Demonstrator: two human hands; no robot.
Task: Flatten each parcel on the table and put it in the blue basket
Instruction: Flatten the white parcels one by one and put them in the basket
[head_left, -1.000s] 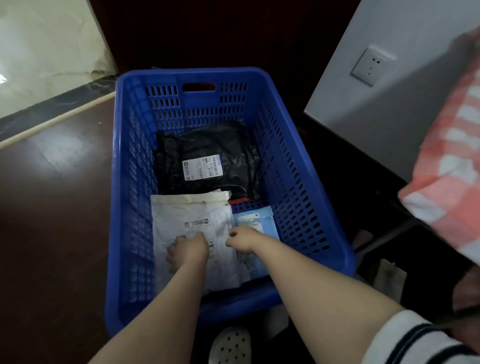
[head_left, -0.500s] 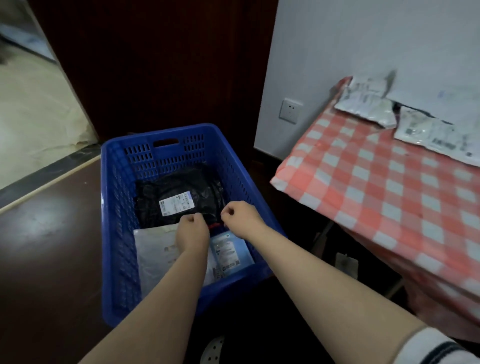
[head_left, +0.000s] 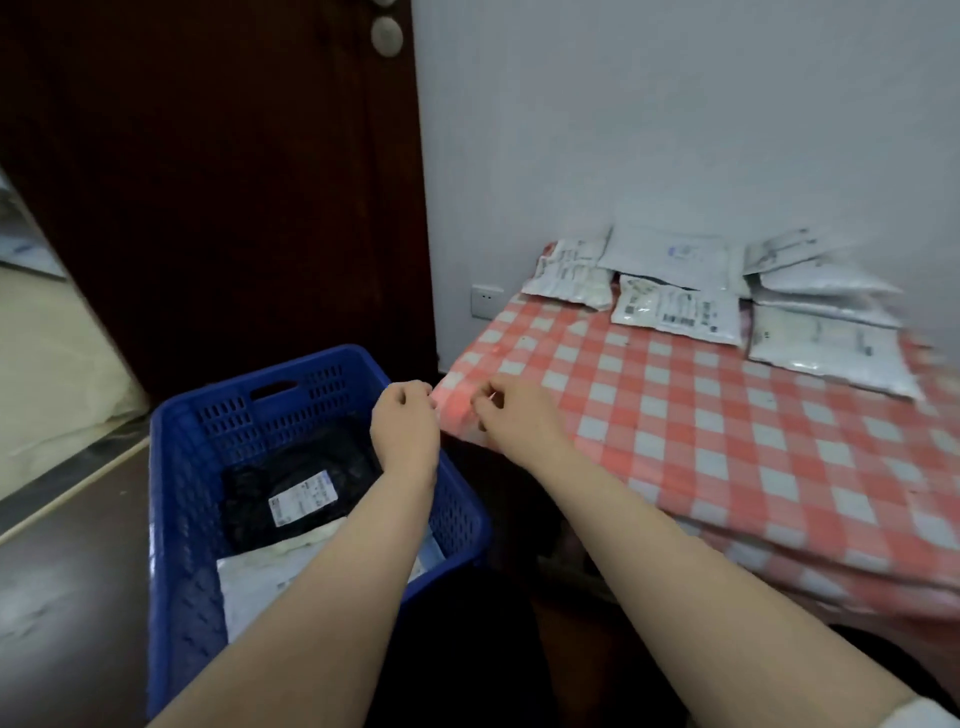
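The blue basket (head_left: 176, 519) stands on the floor at the lower left. In it lie a black parcel (head_left: 291, 493) with a white label and a white parcel (head_left: 249, 582), partly hidden by my left forearm. My left hand (head_left: 405, 421) hovers above the basket's right rim, fingers loosely curled, holding nothing. My right hand (head_left: 514, 415) is over the near left corner of the table (head_left: 727, 441), fingers loosely curled and empty. Several white parcels lie at the table's far side, among them one (head_left: 675, 309) in the middle and one (head_left: 826, 348) to the right.
The table wears a red and white checked cloth and stands against a pale wall with a socket (head_left: 485, 301). A dark wooden door (head_left: 234, 182) rises behind the basket. Dark floor lies left of the basket.
Both hands have risen out of the basket, leaving the white parcel in it, and moved right toward the table's corner. My view has lifted from the basket to the table.
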